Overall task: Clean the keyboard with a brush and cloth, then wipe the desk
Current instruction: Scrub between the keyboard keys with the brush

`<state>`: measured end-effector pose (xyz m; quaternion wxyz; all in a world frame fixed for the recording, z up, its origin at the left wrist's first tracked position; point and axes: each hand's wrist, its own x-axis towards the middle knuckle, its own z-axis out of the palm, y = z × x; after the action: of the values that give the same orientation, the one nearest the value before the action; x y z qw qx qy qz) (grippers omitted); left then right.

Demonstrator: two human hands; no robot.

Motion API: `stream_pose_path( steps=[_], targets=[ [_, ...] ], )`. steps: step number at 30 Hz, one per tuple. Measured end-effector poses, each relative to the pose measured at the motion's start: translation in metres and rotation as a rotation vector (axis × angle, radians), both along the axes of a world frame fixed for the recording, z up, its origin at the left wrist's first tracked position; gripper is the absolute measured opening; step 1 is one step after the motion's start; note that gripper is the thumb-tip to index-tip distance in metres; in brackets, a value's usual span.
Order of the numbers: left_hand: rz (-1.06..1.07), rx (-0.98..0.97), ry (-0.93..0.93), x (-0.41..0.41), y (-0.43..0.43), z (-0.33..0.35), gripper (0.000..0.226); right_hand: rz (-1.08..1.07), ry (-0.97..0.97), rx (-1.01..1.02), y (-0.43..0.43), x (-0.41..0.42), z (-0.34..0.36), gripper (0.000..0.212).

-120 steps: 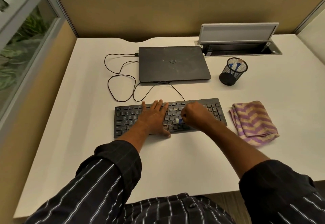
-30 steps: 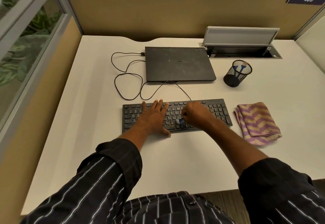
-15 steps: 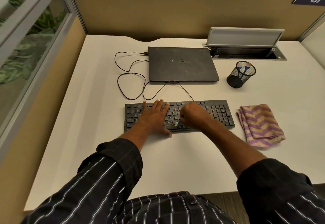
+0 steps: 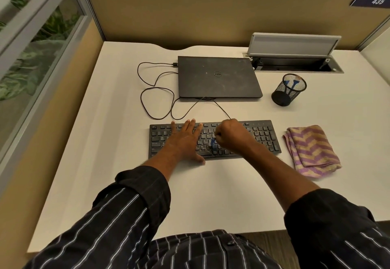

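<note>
- Left hand point(image 4: 185, 140) — flat, fingers spread wide, palm down on the left-centre keys of the black rectangular plastic keyboard point(image 4: 261, 135), pinning it to the white counter point(image 4: 211, 195).
- Right hand point(image 4: 230, 134) curled into a fist over the keyboard's middle, gripping a small blue-handled brush point(image 4: 212, 142); pale bristle end pokes out on the left hand's side, tip at the lower key rows.
- Folded purple-and-tan zigzag cloth point(image 4: 311, 150) lies on the counter just beside the keyboard's end, outboard of the right hand — untouched.
- Beyond both hands: closed dark laptop point(image 4: 217, 76), its thin black cable point(image 4: 156, 100) looping toward the keyboard.
- Black mesh cup point(image 4: 288, 90) beyond the right hand, blue-handled tools inside.
</note>
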<state>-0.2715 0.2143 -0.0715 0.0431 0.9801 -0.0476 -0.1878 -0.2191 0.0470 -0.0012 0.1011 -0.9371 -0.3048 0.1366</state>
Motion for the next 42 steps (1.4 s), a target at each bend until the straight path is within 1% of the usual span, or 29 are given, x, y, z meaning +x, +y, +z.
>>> stream_pose_path(
  steps=[3, 6, 8, 13, 15, 18, 21, 26, 28, 31, 33, 38, 42],
  targets=[
    [0.001, -0.001, -0.004, 0.0, 0.0, 0.0, 0.132, -0.01, -0.03, 0.013, 0.0, -0.001, -0.004, 0.013],
    [0.002, -0.004, 0.003, 0.001, 0.0, 0.001, 0.132, 0.023, 0.041, -0.047, -0.002, -0.003, -0.008, 0.01],
    [0.001, -0.002, 0.007, 0.0, 0.0, 0.002, 0.132, 0.035, 0.048, -0.054, -0.002, -0.003, -0.007, 0.01],
    [0.003, -0.004, -0.006, -0.002, 0.0, 0.003, 0.132, 0.037, -0.069, 0.081, 0.004, -0.001, -0.003, 0.019],
    [0.013, -0.006, -0.001, -0.002, 0.001, 0.003, 0.132, 0.062, -0.059, 0.062, 0.007, -0.005, -0.006, 0.016],
    [0.013, 0.005, 0.009, -0.003, 0.002, 0.005, 0.132, 0.076, 0.015, -0.012, 0.007, -0.008, -0.01, 0.012],
    [0.014, 0.008, 0.006, -0.003, 0.003, 0.003, 0.132, 0.105, 0.059, -0.039, 0.007, -0.006, -0.007, 0.013],
    [0.02, 0.0, -0.009, -0.003, 0.003, 0.001, 0.133, 0.078, -0.029, 0.039, 0.01, -0.001, -0.002, 0.016],
    [0.02, 0.0, -0.006, -0.003, 0.002, 0.002, 0.133, 0.097, -0.034, 0.007, 0.01, -0.004, -0.006, 0.013],
    [0.021, 0.0, -0.005, -0.003, 0.002, 0.002, 0.132, 0.126, 0.032, -0.087, 0.008, -0.006, -0.009, 0.012],
    [0.018, 0.002, -0.003, -0.004, 0.003, 0.002, 0.131, 0.142, 0.033, -0.096, 0.007, -0.005, -0.007, 0.011],
    [0.022, -0.008, -0.008, -0.003, 0.002, 0.003, 0.131, 0.161, -0.05, 0.034, 0.009, -0.002, 0.0, 0.016],
    [0.016, 0.001, 0.003, -0.004, 0.002, 0.004, 0.132, 0.215, -0.018, -0.064, 0.003, -0.003, -0.003, 0.016]
  ],
)
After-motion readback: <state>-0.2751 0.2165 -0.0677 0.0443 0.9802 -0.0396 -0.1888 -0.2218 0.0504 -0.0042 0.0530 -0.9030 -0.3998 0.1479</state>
